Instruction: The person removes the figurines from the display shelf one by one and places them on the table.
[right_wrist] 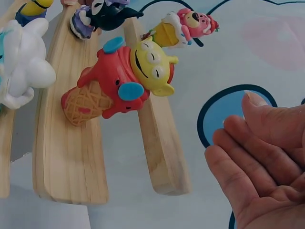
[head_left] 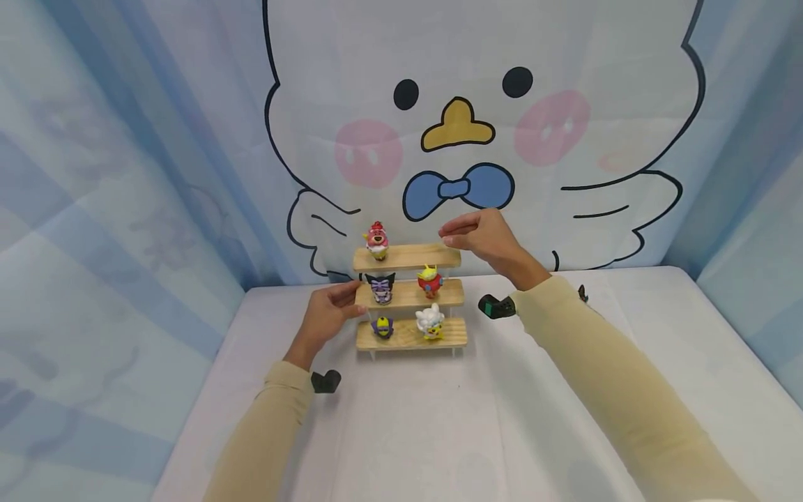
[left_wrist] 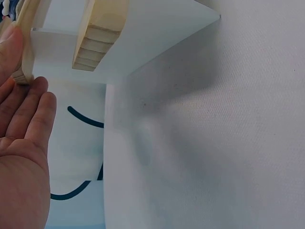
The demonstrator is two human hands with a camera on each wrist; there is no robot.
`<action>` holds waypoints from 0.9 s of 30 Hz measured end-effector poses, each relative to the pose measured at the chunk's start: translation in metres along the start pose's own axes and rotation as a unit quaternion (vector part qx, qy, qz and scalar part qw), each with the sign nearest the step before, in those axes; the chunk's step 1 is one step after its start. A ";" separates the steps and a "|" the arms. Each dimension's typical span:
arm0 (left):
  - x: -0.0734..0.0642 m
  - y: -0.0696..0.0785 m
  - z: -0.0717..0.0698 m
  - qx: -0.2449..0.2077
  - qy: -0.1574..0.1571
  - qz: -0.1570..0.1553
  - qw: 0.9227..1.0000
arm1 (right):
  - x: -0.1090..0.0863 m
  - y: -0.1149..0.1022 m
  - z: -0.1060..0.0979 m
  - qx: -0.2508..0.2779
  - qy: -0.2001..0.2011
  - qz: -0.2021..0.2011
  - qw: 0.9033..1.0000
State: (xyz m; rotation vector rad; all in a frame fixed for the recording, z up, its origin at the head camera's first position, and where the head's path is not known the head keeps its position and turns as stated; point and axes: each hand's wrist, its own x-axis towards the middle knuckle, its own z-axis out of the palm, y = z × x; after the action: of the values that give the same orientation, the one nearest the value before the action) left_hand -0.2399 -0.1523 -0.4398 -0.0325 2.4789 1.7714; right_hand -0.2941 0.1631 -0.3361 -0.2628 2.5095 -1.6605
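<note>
A three-step wooden display shelf (head_left: 410,258) with clear supports stands on the table. My left hand (head_left: 327,314) pinches the left end of its middle board (left_wrist: 26,52), thumb above and fingers below. Close by the right end of the top board, my right hand (head_left: 486,240) hovers with gently bent fingers and holds nothing. A pink bear figurine (head_left: 377,240) stands on the top board's left. On the middle board are a black-and-purple figurine (head_left: 380,289) and a red figurine with a yellow-green three-eyed head (right_wrist: 121,76). The bottom board bears a yellow-and-purple figurine (head_left: 382,328) and a white figurine (head_left: 431,321).
The shelf stands near the back of a white-covered table (head_left: 414,432). Right behind it hangs a curtain (head_left: 458,42) printed with a large white bird. Black wrist devices (head_left: 325,381) show beside both sleeves. A small dark object (head_left: 583,293) shows behind the right sleeve.
</note>
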 end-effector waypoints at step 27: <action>0.002 -0.001 -0.001 0.002 -0.006 0.001 1.000 | 0.017 -0.038 0.054 0.025 -0.015 -0.016 0.999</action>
State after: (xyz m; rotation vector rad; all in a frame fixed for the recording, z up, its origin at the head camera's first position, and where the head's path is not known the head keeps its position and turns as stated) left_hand -0.2414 -0.1537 -0.4409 -0.0185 2.4742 1.7631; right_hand -0.2975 0.0959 -0.3220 -0.3218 2.4498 -1.7159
